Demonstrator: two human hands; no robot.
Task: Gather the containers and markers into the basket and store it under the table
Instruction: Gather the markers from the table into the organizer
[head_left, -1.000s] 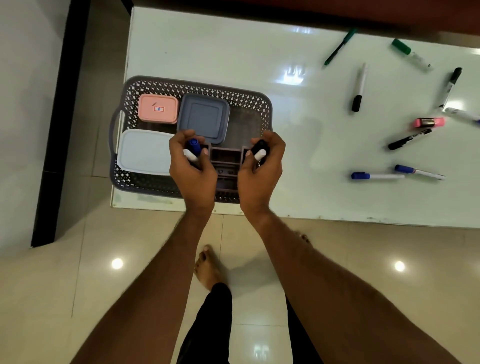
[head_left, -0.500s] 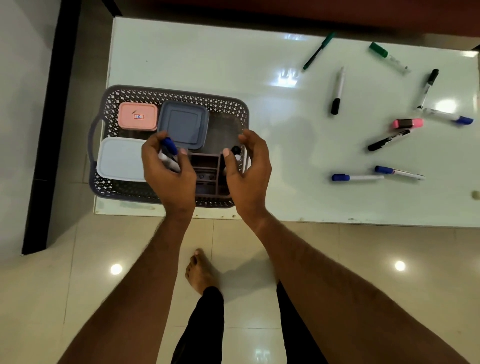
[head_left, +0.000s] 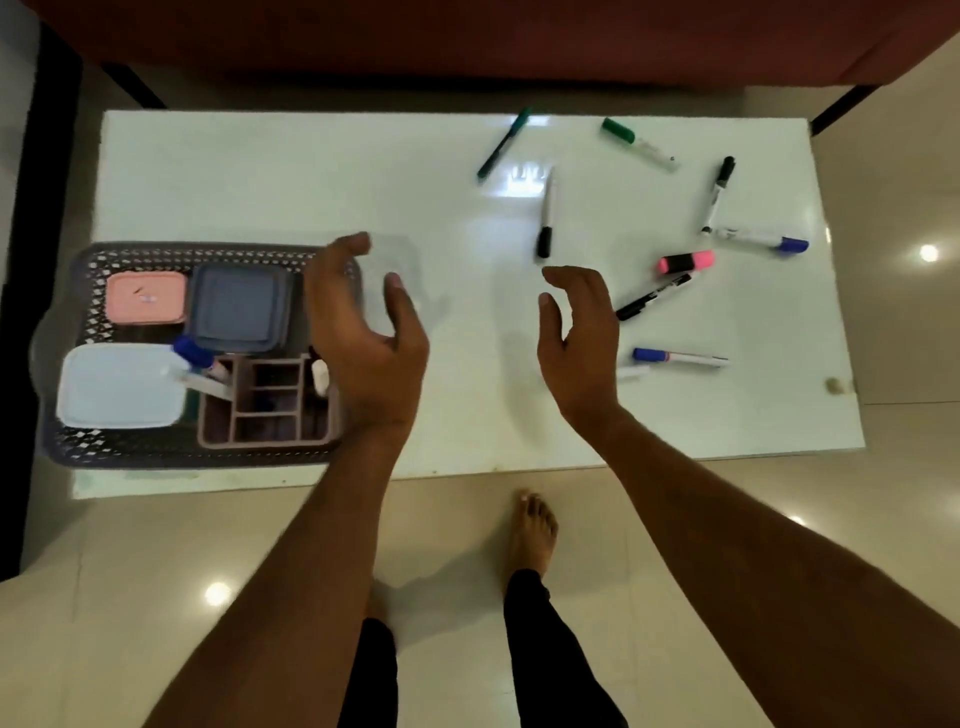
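Observation:
A grey perforated basket (head_left: 130, 452) sits at the table's left front corner. Inside it are a pink container (head_left: 146, 297), a grey-blue container (head_left: 239, 306), a white container (head_left: 122, 385) and a brown divided organizer (head_left: 267, 402). A blue-capped marker (head_left: 200, 366) leans on the organizer's left edge, and another marker (head_left: 319, 375) stands at its right side. My left hand (head_left: 363, 338) hovers open over the basket's right end. My right hand (head_left: 579, 338) is open above the table's middle, near several loose markers, among them a black one (head_left: 652, 297) and a blue one (head_left: 678, 357).
More markers lie on the white table (head_left: 311, 182): green ones (head_left: 503, 143) (head_left: 638, 143), black-capped ones (head_left: 545, 221) (head_left: 717, 193), a pink highlighter (head_left: 685, 261) and a blue-capped one (head_left: 763, 240). My bare foot (head_left: 532, 530) stands on the tiled floor before the table.
Both hands let go of the markers they held into the basket, opened, and moved right. The view shifted right as well.

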